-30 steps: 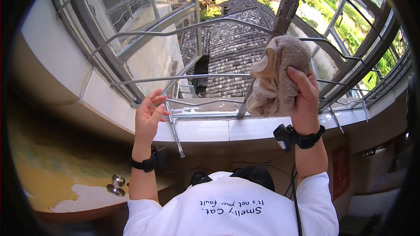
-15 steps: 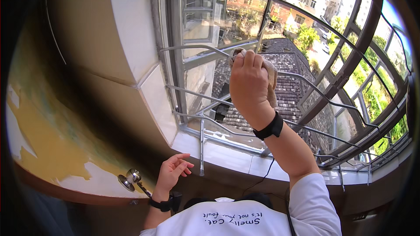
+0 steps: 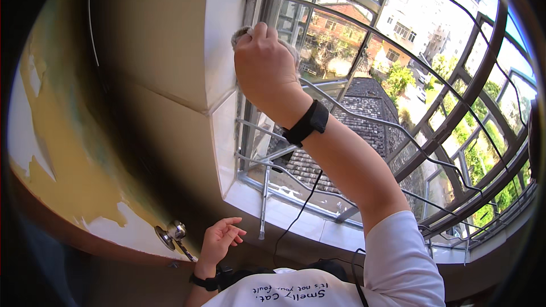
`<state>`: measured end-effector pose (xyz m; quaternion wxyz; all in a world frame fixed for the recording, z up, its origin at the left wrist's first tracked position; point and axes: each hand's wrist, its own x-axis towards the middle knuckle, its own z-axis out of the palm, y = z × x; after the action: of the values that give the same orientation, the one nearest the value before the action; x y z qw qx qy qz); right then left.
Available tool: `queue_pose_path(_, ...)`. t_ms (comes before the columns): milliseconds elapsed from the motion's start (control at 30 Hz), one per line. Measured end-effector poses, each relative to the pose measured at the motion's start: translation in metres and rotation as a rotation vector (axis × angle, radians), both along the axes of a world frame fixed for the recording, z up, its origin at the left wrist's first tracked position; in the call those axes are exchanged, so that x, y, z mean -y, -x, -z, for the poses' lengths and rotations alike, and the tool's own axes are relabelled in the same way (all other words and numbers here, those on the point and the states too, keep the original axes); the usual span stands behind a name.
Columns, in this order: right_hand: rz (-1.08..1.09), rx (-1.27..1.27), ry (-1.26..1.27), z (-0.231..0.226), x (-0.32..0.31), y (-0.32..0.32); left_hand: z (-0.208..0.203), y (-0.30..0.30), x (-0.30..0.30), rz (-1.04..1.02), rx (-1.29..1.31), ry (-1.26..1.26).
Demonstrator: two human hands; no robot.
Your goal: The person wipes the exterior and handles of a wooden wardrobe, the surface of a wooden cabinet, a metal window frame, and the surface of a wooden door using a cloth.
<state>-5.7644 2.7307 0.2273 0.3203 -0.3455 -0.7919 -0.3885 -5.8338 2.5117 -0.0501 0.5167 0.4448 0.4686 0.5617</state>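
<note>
My right hand (image 3: 266, 65) is closed around a greyish-brown cloth (image 3: 243, 35), which bunches out on both sides of the knuckles. It is up at the left end of a horizontal metal bar of the window guard (image 3: 392, 128), close to the window frame; the fist hides where cloth and bar meet. My left hand (image 3: 219, 240) hangs low beside the body with loosely bent fingers apart, holding nothing. It is near a round metal door knob (image 3: 175, 229) and touches nothing that I can see.
A white tiled sill (image 3: 307, 219) runs below the window. One metal rod (image 3: 264, 202) juts from the guard toward me. At left stands a door with peeling yellow paint (image 3: 74, 165). A thin black cable (image 3: 296, 216) hangs in front of the sill. Outside lies a tiled roof (image 3: 364, 113).
My right hand with the cloth has moved left along the bar, from its middle to the window frame. The view has shifted a little. My left hand stays low and loose.
</note>
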Motion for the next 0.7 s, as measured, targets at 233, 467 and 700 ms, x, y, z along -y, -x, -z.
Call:
queue_pose_path(233, 0.35, 0.093, -0.201, -0.069, -0.025, -0.039, -0.009, -0.016, -0.025, 0.054, -0.012, -0.016)
queue_pose_path(467, 0.368, 0.034, -0.239, -0.074, -0.005, -0.154, -0.002, -0.027, -0.045, 0.1, -0.038, 0.006)
queue_pose_path(700, 0.488, 0.066, -0.334, -0.061, 0.027, -0.258, 0.007, -0.026, -0.067, 0.097, -0.006, 0.044)
